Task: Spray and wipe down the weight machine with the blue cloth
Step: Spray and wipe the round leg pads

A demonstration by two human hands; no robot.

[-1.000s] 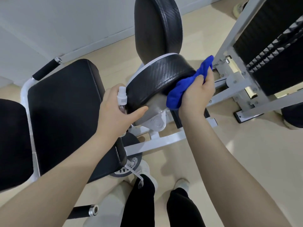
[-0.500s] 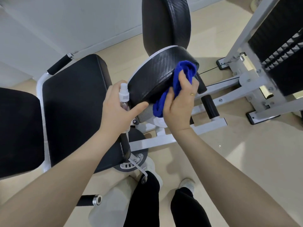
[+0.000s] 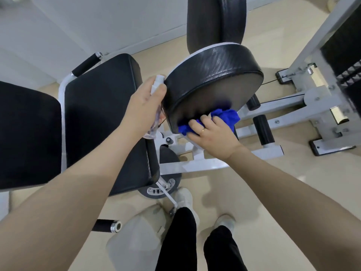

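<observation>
The right hand [image 3: 212,132], a ring on one finger, has its fingers curled over the bunched blue cloth [image 3: 224,117] and presses it against the lower edge of the round black pad [image 3: 211,75], on the pad's flat grey underside. The left hand [image 3: 145,106] is wrapped round a clear spray bottle [image 3: 156,122], its white nozzle [image 3: 157,83] just beside the pad's left rim, with the thumb close to that rim. A second black pad [image 3: 214,20] rises behind the first. Left of the hands lies the black seat [image 3: 101,106] of the weight machine, bordered by a white frame [image 3: 64,90] with a black grip [image 3: 87,64]. The white base bars [image 3: 273,103] run right toward the weight stack [image 3: 349,75].
</observation>
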